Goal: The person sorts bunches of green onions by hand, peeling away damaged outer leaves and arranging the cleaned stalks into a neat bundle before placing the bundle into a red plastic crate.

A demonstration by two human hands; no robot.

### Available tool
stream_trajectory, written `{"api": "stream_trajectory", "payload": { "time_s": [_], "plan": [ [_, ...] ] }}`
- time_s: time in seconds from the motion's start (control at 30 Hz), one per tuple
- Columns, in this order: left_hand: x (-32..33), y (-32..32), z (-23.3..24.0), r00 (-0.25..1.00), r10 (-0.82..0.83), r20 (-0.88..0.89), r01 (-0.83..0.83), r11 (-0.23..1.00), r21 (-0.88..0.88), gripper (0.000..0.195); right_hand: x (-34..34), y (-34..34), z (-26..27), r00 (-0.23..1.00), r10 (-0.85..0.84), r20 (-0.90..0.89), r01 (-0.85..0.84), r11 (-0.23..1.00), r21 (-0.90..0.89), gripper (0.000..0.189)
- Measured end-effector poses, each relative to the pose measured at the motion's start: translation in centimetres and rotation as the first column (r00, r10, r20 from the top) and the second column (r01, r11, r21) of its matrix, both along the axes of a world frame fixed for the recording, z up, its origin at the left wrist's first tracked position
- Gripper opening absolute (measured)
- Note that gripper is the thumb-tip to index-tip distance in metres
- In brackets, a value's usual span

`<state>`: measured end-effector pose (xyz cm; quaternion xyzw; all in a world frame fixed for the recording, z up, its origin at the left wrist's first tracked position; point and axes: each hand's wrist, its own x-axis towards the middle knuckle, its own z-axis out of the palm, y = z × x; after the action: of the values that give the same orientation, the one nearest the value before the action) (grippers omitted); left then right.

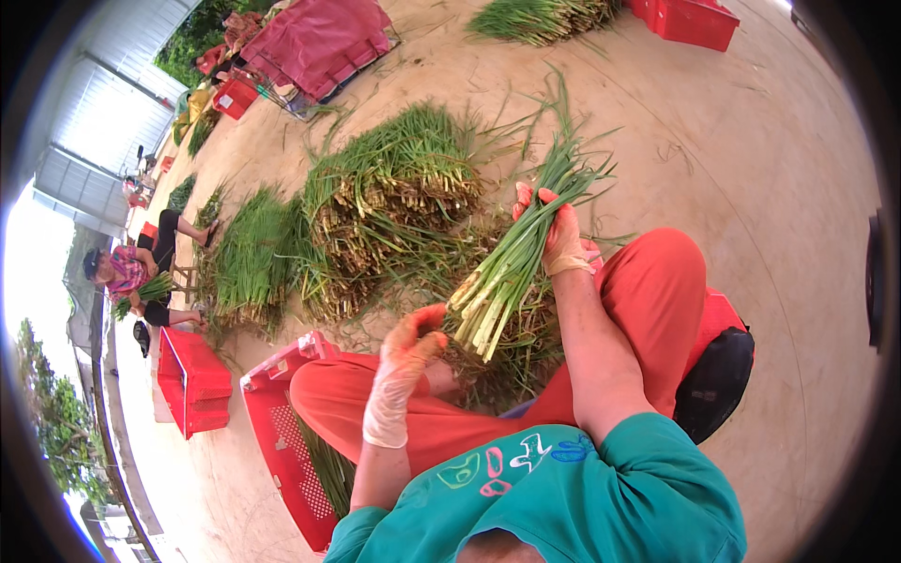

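Note:
My right hand (pixel 563 236), in a thin stained glove, is closed around a bunch of green leafy stalks (pixel 517 243), possibly garlic chives or scallions. The pale lower ends of the bunch point down toward my lap, and its leaves spread away from me. Beside those pale ends is my left hand (pixel 401 369), also gloved, its orange-stained fingers apart. Whether its fingertips touch the outermost stalk I cannot tell. Loose stalks and trimmings (pixel 507 373) lie on the floor between my legs, partly hidden by the bunch.
A large heap of stalks (pixel 394 204) lies ahead, with another pile (pixel 257 253) to its left. A red crate (pixel 288 436) holding greens stands by my left knee; another red crate (pixel 197 380) is farther left. A seated person (pixel 127 271) holds greens. A covered cage cart (pixel 320 46) stands beyond.

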<state>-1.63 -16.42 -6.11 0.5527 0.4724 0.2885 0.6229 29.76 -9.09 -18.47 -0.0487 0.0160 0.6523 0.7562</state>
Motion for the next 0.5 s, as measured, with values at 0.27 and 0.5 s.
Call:
{"api": "stream_trajectory", "payload": {
  "time_s": [0.27, 0.5],
  "plan": [
    [3.4, -1.6, -1.1, 0.983, 0.111, -0.143, -0.125, 0.988, -0.093, 0.013, -0.7, 0.2, 0.5, 0.996, -0.051, 0.079, 0.055, 0.997, -0.050, 0.026],
    [-1.0, -1.2, 0.6, 0.986, 0.160, -0.053, -0.155, 0.984, 0.082, 0.008, -0.1, -0.5, 2.3, 0.985, -0.149, 0.082, 0.160, 0.975, -0.152, 0.017]
  ]
}}
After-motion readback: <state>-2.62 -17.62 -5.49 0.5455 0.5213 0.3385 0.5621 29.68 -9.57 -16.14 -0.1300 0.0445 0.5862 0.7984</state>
